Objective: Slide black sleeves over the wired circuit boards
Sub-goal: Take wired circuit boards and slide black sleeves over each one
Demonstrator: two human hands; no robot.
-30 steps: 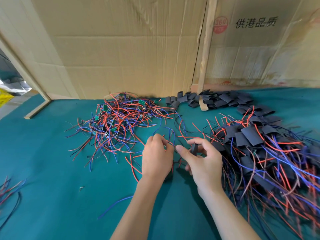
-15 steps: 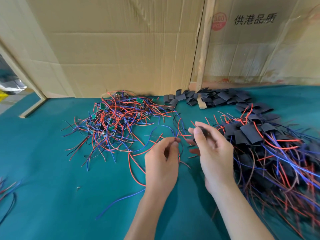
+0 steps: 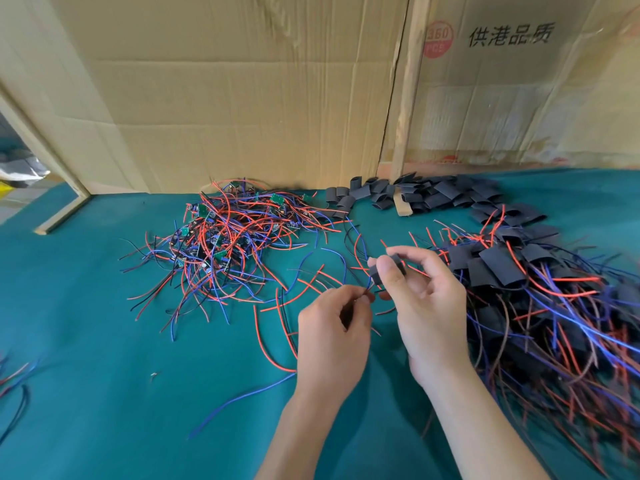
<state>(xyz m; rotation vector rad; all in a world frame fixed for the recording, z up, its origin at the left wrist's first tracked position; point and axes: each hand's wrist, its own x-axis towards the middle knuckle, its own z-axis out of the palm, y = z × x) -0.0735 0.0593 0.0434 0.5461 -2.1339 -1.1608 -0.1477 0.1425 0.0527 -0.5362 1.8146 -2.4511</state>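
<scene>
Head view, single camera. Right hand [image 3: 427, 306] raised over the teal table cover [image 3: 104, 375], thumb and forefinger pinching a short black sleeve [image 3: 387, 270] near the middle of the frame; other fingers loosely curled behind. Left hand [image 3: 334, 329] just below and left of it, fingertips closed in a pinch on thin wires [image 3: 362, 271] that run up toward the sleeve's lower end; whether the wire ends are already inside the sleeve cannot be told. The board on these wires is not visible. Left of the hands: tangled pile of unsleeved boards [image 3: 228, 237], red, blue and black leads with small green boards showing through. Right: larger heap of sleeved assemblies [image 3: 526, 289], black sleeves over trailing leads. Far edge of the table: loose stock of empty black sleeves [image 3: 422, 195] lying around the foot of a wooden post [image 3: 403, 109]. Behind: cardboard sheets [image 3: 242, 98], upright, with printed characters upper right.
</scene>
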